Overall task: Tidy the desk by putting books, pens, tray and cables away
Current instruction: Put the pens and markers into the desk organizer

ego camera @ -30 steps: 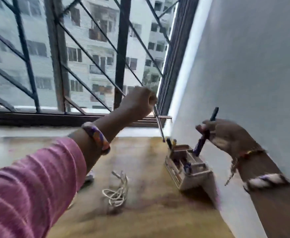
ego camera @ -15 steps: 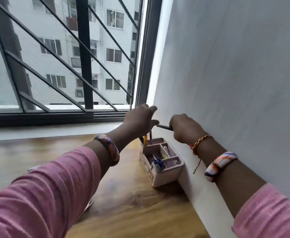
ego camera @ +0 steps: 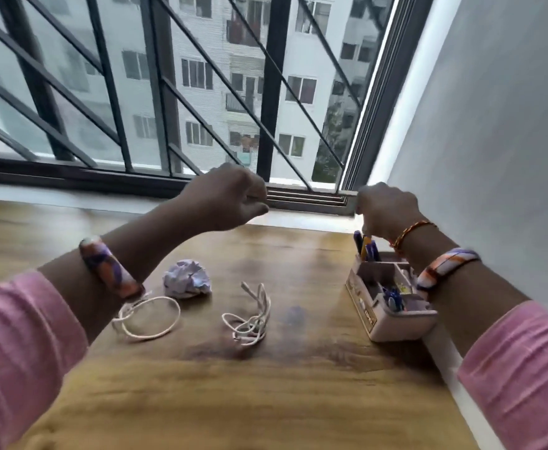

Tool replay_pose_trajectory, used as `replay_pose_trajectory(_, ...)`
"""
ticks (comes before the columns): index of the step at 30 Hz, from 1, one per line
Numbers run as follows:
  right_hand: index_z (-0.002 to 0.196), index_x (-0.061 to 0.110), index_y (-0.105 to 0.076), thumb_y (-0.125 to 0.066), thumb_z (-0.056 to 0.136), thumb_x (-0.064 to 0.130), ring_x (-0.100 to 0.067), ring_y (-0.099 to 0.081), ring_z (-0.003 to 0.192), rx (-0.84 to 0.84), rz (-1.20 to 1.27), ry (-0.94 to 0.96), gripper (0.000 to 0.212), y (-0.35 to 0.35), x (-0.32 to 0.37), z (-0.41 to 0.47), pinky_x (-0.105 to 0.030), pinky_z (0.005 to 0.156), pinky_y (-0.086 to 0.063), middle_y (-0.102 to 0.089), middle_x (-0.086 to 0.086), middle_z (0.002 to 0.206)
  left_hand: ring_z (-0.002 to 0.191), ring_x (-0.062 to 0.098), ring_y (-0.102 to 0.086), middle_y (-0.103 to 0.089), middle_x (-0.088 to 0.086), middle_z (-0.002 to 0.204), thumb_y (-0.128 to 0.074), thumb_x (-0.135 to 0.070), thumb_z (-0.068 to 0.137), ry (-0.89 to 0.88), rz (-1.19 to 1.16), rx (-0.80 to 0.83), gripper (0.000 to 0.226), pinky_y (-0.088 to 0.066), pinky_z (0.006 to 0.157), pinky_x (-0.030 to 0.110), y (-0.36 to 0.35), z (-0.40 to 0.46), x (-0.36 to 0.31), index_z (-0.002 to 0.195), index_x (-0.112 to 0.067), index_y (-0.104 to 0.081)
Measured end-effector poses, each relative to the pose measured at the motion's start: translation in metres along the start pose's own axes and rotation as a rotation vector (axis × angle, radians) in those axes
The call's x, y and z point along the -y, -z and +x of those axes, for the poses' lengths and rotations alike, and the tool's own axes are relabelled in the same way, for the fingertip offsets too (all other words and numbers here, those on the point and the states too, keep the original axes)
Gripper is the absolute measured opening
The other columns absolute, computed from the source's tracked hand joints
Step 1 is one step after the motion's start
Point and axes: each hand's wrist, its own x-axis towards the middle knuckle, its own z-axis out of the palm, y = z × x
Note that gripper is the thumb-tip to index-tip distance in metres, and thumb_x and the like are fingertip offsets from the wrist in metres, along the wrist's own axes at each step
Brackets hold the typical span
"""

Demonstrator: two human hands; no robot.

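A pale desk organiser (ego camera: pixel 374 323) stands on the wooden desk (ego camera: pixel 266 384) against the right wall, with several pens (ego camera: pixel 367 246) upright in its back compartment. My right hand (ego camera: pixel 387 207) hovers right over those pens, its fingers curled down onto the top of one. My left hand (ego camera: pixel 230 196) is raised above the desk's far edge, fingers curled with nothing in them. One white cable (ego camera: pixel 156 316) lies in a loop under my left forearm. A second white cable (ego camera: pixel 250 319) lies bundled at mid-desk.
A crumpled ball of paper (ego camera: pixel 186 279) sits between the two cables. The barred window (ego camera: pixel 201 92) and its sill close off the desk's far side. A grey wall (ego camera: pixel 493 157) runs along the right edge.
My right hand has brought the dark pen down over the organiser's pen compartment. My left hand has drawn away to the left. The view has tilted, so the cables and paper show.
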Motion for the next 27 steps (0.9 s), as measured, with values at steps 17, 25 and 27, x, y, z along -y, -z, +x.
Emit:
replay_pose_trajectory(17, 0.124, 0.021, -0.053, -0.055, 0.087, 0.020, -0.026, -0.053, 0.113, 0.142, 0.688, 0.722, 0.037, -0.050, 0.238, -0.109, -0.034, 0.087, -0.044, -0.058, -0.006, 0.121, 0.118, 0.012, -0.049, -0.052, -0.011, 0.126, -0.053, -0.043, 0.086, 0.388, 0.064, 0.432, 0.034, -0.041, 0.095, 0.026, -0.036, -0.232, 0.062, 0.116, -0.029, -0.058)
replay_pose_trajectory(25, 0.134, 0.010, -0.047, -0.026, 0.076, 0.024, -0.021, -0.045, 0.128, 0.242, 0.931, 0.599, 0.063, -0.109, 0.286, -0.175, -0.013, 0.104, -0.022, -0.047, -0.008, 0.140, 0.085, 0.026, -0.066, -0.068, 0.009, 0.106, -0.046, -0.027, 0.082, 0.277, 0.197, 0.223, 0.033, -0.055, 0.067, 0.031, -0.078, -0.297, 0.066, 0.105, -0.013, -0.065)
replay_pose_trajectory(27, 0.120, 0.010, -0.060, -0.032, 0.074, 0.023, -0.021, -0.052, 0.121, 0.177, 0.934, 0.581, 0.056, -0.116, 0.290, -0.174, -0.014, 0.102, -0.028, -0.055, -0.009, 0.132, 0.088, 0.022, -0.067, -0.069, 0.007, 0.107, -0.048, -0.030, 0.083, 0.238, 0.149, 0.135, 0.032, -0.055, 0.071, 0.027, -0.080, -0.302, 0.068, 0.103, -0.014, -0.067)
